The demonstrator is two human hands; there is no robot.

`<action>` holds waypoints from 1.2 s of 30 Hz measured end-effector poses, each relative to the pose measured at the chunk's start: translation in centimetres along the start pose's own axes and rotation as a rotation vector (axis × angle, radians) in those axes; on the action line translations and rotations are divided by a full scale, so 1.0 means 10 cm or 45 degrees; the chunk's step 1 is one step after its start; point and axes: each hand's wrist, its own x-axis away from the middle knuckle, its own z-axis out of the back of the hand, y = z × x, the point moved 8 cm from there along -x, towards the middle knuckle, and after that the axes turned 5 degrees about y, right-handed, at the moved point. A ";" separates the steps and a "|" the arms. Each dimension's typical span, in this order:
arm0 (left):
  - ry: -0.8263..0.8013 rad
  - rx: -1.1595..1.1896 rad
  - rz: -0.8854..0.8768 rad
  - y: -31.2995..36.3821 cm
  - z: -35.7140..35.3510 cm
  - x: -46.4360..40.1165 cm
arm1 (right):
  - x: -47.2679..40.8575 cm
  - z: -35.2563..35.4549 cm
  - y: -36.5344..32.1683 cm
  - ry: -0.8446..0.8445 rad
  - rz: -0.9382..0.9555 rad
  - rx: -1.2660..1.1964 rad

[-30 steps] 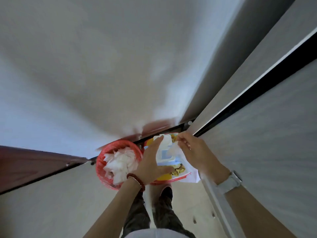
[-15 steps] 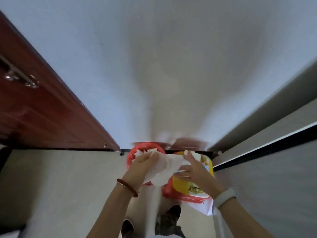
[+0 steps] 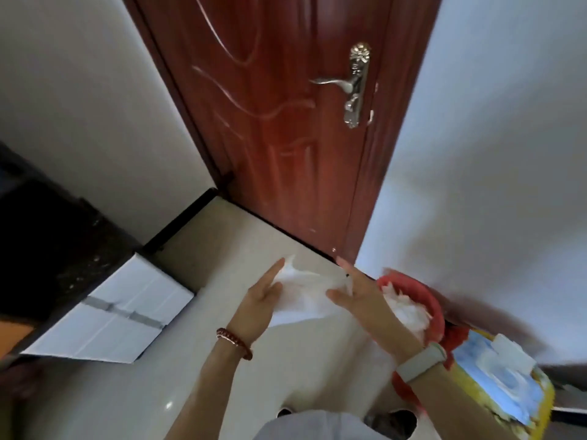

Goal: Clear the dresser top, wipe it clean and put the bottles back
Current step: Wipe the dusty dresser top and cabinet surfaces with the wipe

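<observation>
Pale glossy floor tile (image 3: 222, 249) below me, red-brown door (image 3: 286, 122) with a brass lever handle (image 3: 352, 85) ahead, white walls either side. I hold a wet wipe (image 3: 305, 296) stretched between both hands above the floor — thin, white, crumpled, somewhat translucent, edges blurred. Its long axis runs roughly left to right, one corner peaking up toward the door. My left hand (image 3: 260, 304) pinches the left end, fingers extended; my right hand (image 3: 365, 300) grips the right end, thumb on top. Beaded bracelet (image 3: 233, 341) on the left wrist, pale band (image 3: 421, 363) on the right. Behind my right hand: a red basket (image 3: 425, 300) full of white tissue, and beside it a yellow-and-blue wipes pack (image 3: 502, 379) — flap raised.
</observation>
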 end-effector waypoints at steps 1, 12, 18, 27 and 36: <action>-0.007 -0.036 0.005 -0.13 0.23 0.08 | 0.01 -0.31 -0.09 -0.120 0.036 0.128; 0.755 -0.145 0.220 -1.03 2.23 0.84 | -0.10 -2.43 -0.91 -0.539 0.691 0.559; 1.291 0.214 0.352 -1.22 2.71 0.64 | -0.55 -3.11 -1.24 -0.308 0.691 0.371; 1.590 0.283 0.460 -1.22 3.42 -0.20 | -1.59 -3.82 -1.76 -0.372 0.744 0.367; 1.445 0.468 0.573 -1.86 3.86 -0.48 | -1.90 -4.70 -1.67 -0.649 0.410 0.280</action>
